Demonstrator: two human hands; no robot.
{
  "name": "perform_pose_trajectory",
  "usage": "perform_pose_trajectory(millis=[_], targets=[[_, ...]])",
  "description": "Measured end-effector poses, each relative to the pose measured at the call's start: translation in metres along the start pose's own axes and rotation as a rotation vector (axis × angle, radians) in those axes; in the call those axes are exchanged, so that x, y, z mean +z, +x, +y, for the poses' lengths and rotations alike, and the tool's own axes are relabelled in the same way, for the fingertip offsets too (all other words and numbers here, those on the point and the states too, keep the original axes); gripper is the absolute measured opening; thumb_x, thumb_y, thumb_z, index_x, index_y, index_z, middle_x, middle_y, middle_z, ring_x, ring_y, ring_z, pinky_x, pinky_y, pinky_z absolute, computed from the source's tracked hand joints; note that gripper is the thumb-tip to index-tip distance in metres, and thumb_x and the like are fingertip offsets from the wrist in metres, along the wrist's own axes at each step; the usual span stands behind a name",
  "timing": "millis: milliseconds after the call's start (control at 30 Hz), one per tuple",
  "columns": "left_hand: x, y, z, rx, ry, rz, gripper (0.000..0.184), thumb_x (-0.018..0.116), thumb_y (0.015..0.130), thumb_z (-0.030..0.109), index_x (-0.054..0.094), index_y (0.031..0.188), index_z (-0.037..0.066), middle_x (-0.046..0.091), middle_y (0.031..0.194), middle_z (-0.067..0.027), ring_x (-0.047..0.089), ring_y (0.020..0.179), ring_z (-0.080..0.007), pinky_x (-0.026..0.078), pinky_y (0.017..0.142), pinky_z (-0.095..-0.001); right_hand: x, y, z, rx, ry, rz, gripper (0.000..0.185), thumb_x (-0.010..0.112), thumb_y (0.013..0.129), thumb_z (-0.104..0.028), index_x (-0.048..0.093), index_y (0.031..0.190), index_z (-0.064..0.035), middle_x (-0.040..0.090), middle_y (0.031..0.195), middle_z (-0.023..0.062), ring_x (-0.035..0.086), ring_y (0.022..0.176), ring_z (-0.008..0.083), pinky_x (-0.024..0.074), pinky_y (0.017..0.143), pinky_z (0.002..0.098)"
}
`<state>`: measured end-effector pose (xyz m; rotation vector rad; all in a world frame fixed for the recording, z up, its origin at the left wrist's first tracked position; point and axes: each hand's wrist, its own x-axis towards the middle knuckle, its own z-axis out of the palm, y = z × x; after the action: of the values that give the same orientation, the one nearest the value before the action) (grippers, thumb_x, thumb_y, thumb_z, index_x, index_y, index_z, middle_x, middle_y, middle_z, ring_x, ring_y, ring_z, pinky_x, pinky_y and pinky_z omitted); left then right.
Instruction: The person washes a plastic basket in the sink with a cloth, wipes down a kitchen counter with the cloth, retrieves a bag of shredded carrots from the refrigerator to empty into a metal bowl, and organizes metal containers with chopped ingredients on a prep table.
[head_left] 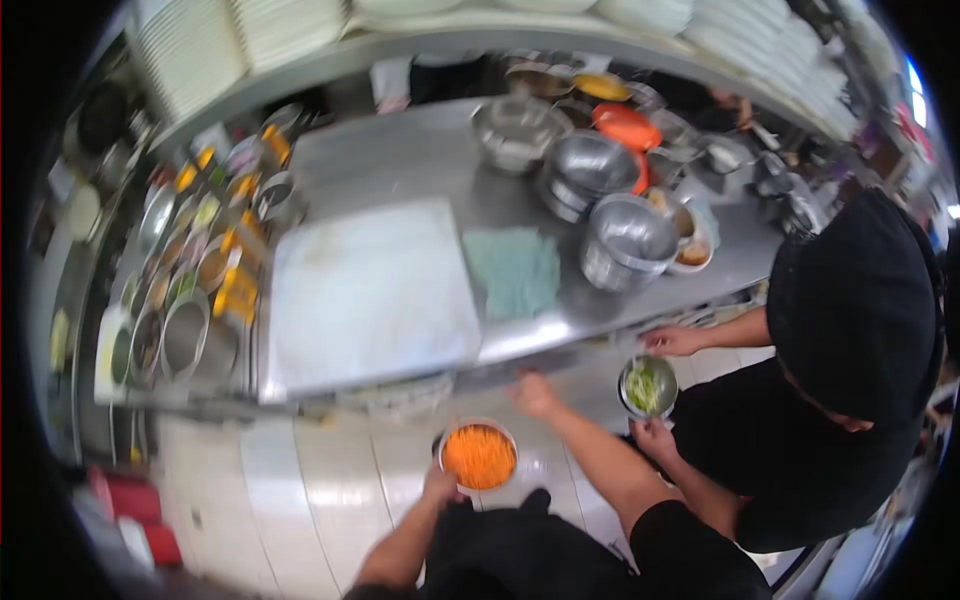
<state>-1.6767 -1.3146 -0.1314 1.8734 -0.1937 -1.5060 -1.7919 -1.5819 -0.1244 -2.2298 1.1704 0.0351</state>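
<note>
My left hand (441,482) grips the rim of a round metal bowl at its left side. Shredded carrot (480,458) fills the bowl, which is held over the floor in front of my apron. My right hand (537,394) reaches forward near the counter's front edge, apart from the bowl. Its fingers are blurred, so how they are bent is unclear. On my right, a co-worker in black holds a small metal bowl (648,387) of shredded pale-green vegetable. The co-worker's other hand (672,341) is just above that bowl.
A white cutting board (370,295) lies on the steel counter (370,150), with a green cloth (513,270) beside it. Stacked metal bowls (627,243) stand on the right. Several ingredient containers (187,330) line the left. White plates (190,40) are stacked on the shelf above.
</note>
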Motion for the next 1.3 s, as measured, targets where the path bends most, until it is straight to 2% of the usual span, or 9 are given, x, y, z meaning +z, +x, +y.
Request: perform_pose_trajectory(millis=[33, 67, 100, 300, 400, 533, 1000, 1100, 1300], targets=[[0.001, 0.017, 0.005, -0.024, 0.018, 0.009, 0.053, 0.043, 0.089, 0.002, 0.032, 0.140, 0.015, 0.066, 0.093, -0.0148, 0.065, 0.055, -0.0241, 0.052, 0.038, -0.0321, 0.009, 0.023, -0.003, 0.034, -0.082, -0.065, 0.050, 0.060, 0.087, -0.038, 0.058, 0.118, 0.0010, 0.058, 0.118, 0.0276, 0.056, 0.112, 0.0387, 0.0437, 0.098, 0.0425], [0.001, 0.047, -0.003, 0.048, -0.039, -0.030, 0.055, 0.045, 0.089, 0.002, 0.032, 0.140, 0.016, 0.065, 0.101, -0.0153, 0.067, 0.062, -0.0255, 0.054, 0.040, -0.0339, 0.048, 0.058, 0.024, -0.209, -0.241, 0.049, 0.048, 0.056, 0.089, -0.037, 0.059, 0.114, 0.0034, 0.059, 0.114, 0.0276, 0.056, 0.112, 0.0392, 0.0428, 0.099, 0.0445], [0.005, 0.055, 0.016, -0.036, -0.089, -0.062, 0.053, 0.045, 0.089, 0.001, 0.033, 0.139, 0.016, 0.062, 0.110, -0.0164, 0.069, 0.069, -0.0276, 0.056, 0.041, -0.0352, 0.060, 0.086, 0.025, -0.215, -0.211, 0.162, 0.038, 0.051, 0.093, -0.032, 0.061, 0.108, 0.0016, 0.063, 0.110, 0.0238, 0.059, 0.107, 0.0359, 0.0460, 0.096, 0.0457], [-0.009, 0.139, 0.037, -0.229, -0.112, -0.396, 0.036, 0.042, 0.094, 0.007, 0.042, 0.129, 0.014, 0.065, 0.102, -0.0132, 0.067, 0.073, -0.0238, 0.057, 0.057, -0.0365, 0.061, 0.141, -0.005, 0.161, 0.033, 0.183, 0.037, 0.051, 0.093, -0.031, 0.061, 0.108, 0.0011, 0.063, 0.109, 0.0233, 0.060, 0.106, 0.0353, 0.0466, 0.094, 0.0454], [-0.014, 0.164, 0.049, -0.391, -0.049, -0.445, 0.029, 0.045, 0.098, 0.019, 0.046, 0.126, 0.013, 0.064, 0.104, -0.0101, 0.066, 0.076, -0.0207, 0.057, 0.063, -0.0324, 0.058, 0.146, 0.001, 0.246, 0.135, 0.217, 0.037, 0.051, 0.093, -0.031, 0.061, 0.108, 0.0009, 0.063, 0.109, 0.0230, 0.060, 0.105, 0.0351, 0.0469, 0.094, 0.0452], [-0.008, 0.141, 0.076, -0.355, -0.009, -0.420, 0.031, 0.048, 0.099, 0.035, 0.051, 0.121, 0.013, 0.064, 0.104, -0.0065, 0.063, 0.087, -0.0172, 0.055, 0.073, -0.0331, 0.071, 0.132, 0.003, 0.310, 0.262, 0.252, 0.036, 0.051, 0.093, -0.031, 0.061, 0.108, 0.0006, 0.063, 0.108, 0.0227, 0.060, 0.104, 0.0347, 0.0474, 0.093, 0.0450], [0.012, 0.135, 0.097, -0.392, -0.019, -0.452, 0.027, 0.041, 0.100, 0.024, 0.051, 0.121, 0.009, 0.065, 0.093, -0.0109, 0.065, 0.072, -0.0184, 0.057, 0.058, -0.0297, 0.062, 0.151, 0.007, 0.399, 0.593, 0.288, 0.034, 0.050, 0.094, -0.029, 0.061, 0.107, -0.0006, 0.064, 0.107, 0.0215, 0.061, 0.101, 0.0333, 0.0489, 0.090, 0.0442], [0.008, 0.133, 0.103, -0.351, 0.073, -0.467, 0.037, 0.042, 0.100, 0.036, 0.051, 0.123, 0.009, 0.064, 0.101, -0.0099, 0.065, 0.081, -0.0185, 0.055, 0.066, -0.0296, 0.054, 0.165, 0.007, 0.410, 0.692, 0.297, 0.033, 0.050, 0.094, -0.029, 0.061, 0.107, -0.0008, 0.064, 0.106, 0.0212, 0.062, 0.101, 0.0330, 0.0492, 0.089, 0.0441], [0.000, 0.149, 0.078, -0.374, 0.099, -0.427, 0.038, 0.042, 0.100, 0.039, 0.051, 0.122, 0.009, 0.065, 0.101, -0.0092, 0.065, 0.079, -0.0178, 0.056, 0.065, -0.0292, 0.043, 0.177, 0.011, 0.435, 0.893, 0.311, 0.032, 0.050, 0.094, -0.028, 0.061, 0.107, -0.0013, 0.064, 0.105, 0.0207, 0.062, 0.099, 0.0325, 0.0498, 0.088, 0.0438]])
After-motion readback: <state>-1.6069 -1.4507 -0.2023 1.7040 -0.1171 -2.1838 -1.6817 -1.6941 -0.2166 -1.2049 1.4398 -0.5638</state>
